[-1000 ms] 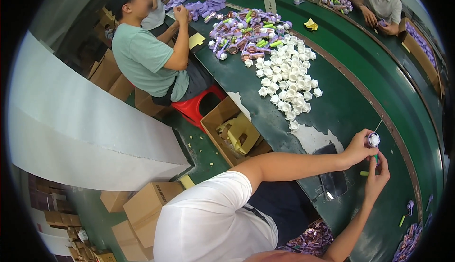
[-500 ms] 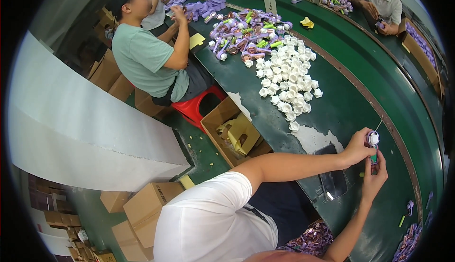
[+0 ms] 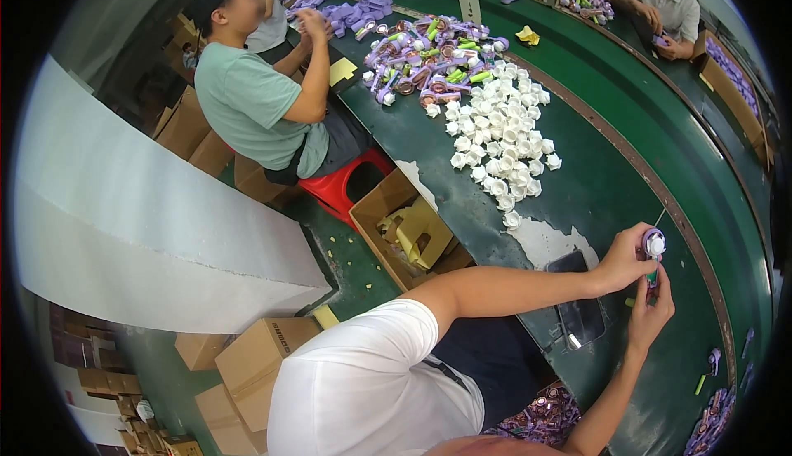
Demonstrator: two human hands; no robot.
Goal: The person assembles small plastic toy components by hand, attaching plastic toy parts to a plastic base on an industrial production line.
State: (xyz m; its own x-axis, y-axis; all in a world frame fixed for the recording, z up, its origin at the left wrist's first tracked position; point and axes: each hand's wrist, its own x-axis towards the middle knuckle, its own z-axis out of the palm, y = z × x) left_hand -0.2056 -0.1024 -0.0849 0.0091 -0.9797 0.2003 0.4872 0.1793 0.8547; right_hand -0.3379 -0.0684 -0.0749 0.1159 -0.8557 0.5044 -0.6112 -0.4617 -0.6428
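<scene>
My left hand (image 3: 620,261) is closed around the round head of a small purple handheld device (image 3: 648,238), which looks like a mini fan. A white part like the loose ones on the table sits in the head. My right hand (image 3: 651,316) pinches the lower handle, where a bit of green shows between the fingers. Both hands are above the green table near its far rail. A dark phone-like slab (image 3: 581,312) lies beside my left forearm. Farther up the table spread many white flower-shaped parts (image 3: 503,138).
Behind the white parts is a heap of purple devices with green cylinders (image 3: 429,56). A curved green conveyor (image 3: 627,93) runs past the table. A co-worker in a green shirt (image 3: 252,97) sits at left by an open carton (image 3: 388,246). More purple pieces (image 3: 711,423) lie at lower right.
The device has turned slightly in my hands, and less of its green board shows. A yellow scrap on the conveyor has shifted a little left. The green-shirted co-worker's hands have come together.
</scene>
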